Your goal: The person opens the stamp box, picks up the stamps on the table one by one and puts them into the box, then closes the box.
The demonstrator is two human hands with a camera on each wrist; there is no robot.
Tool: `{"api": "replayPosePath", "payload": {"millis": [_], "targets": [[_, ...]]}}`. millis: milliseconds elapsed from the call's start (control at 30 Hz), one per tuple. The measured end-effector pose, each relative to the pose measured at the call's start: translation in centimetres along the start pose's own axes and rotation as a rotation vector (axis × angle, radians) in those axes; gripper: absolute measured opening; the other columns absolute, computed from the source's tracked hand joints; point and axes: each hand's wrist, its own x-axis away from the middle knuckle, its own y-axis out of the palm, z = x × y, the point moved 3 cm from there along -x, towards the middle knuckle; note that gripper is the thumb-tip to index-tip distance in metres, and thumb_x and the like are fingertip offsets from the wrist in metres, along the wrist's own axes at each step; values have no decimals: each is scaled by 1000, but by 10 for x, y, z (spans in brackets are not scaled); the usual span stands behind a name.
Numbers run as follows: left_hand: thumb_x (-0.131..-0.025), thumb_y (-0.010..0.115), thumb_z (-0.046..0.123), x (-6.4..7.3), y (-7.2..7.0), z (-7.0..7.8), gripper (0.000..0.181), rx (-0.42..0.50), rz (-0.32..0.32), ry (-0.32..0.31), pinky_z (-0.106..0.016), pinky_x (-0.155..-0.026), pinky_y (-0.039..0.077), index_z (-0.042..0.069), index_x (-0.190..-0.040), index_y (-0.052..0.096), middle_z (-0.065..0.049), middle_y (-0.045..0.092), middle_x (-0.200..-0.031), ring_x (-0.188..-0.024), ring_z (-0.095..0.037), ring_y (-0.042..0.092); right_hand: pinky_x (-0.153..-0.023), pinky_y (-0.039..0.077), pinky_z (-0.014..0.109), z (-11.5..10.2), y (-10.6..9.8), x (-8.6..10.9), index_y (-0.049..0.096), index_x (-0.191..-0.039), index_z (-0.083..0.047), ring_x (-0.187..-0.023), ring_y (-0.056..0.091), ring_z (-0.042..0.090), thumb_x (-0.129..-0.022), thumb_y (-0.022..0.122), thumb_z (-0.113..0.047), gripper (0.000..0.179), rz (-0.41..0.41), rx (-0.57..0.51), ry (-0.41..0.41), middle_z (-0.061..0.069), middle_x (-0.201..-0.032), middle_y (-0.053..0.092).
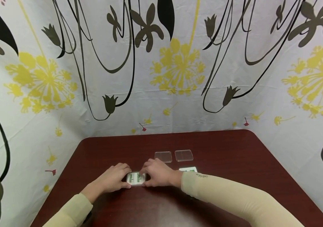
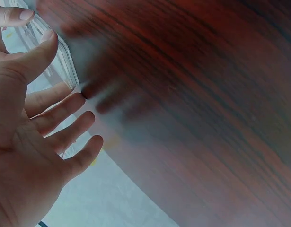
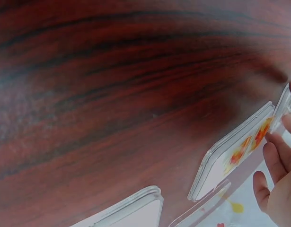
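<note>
In the head view, a small flat clear plastic case (image 1: 135, 178) with green and white print lies between both hands at the front middle of the table. My left hand (image 1: 112, 178) grips its left side, thumb at the near corner and index finger at the far one. On the opposite side, my right hand (image 1: 158, 173) holds the right edge between thumb and fingers. The left wrist view shows the case's layered clear rim (image 2: 68, 61) against the left fingertips, the other fingers spread loosely. Close to the right fingers is another case (image 3: 244, 151) with orange print.
Two clear flat lids (image 1: 163, 156) (image 1: 184, 155) lie side by side beyond the right hand. A white and green case (image 1: 188, 169) is partly hidden behind the right sleeve. The dark red wooden table (image 1: 116, 145) meets a flower-printed cloth (image 1: 178, 110) at the back.
</note>
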Motion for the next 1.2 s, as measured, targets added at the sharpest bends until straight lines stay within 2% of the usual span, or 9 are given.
{"api": "replayPosePath", "payload": {"millis": [167,500,833,1200], "targets": [[-74,65,55,-2,0,0,56,0,4,-15,-43,-74,42,16,-113,60,5,50,-110,-101,-17,46,-65,33,27,-2,-1,1,66,-102,-30,-87,44,6,-72,66,-57,40,1,12,7,-15,-96,56],[-66,75,51,-1,-3,0,56,68,14,-96,-39,-73,43,15,-108,65,2,52,-108,-96,-18,48,-62,33,26,-8,-6,-2,68,-98,-30,-85,44,6,-71,70,-54,36,-6,8,14,-15,-92,57],[-63,78,48,-2,-5,5,55,96,39,-133,-37,-72,43,14,-105,67,1,54,-105,-94,-18,49,-65,40,29,-9,-6,-1,69,-98,-30,-85,49,7,-70,71,-51,35,-17,0,55,-14,-91,59],[-65,77,49,0,2,3,58,159,12,-199,-42,-75,44,16,-111,65,0,51,-113,-102,-21,48,-67,41,30,-11,-5,2,68,-98,-28,-88,50,8,-72,70,-50,33,-3,10,46,-13,-93,61]]}}
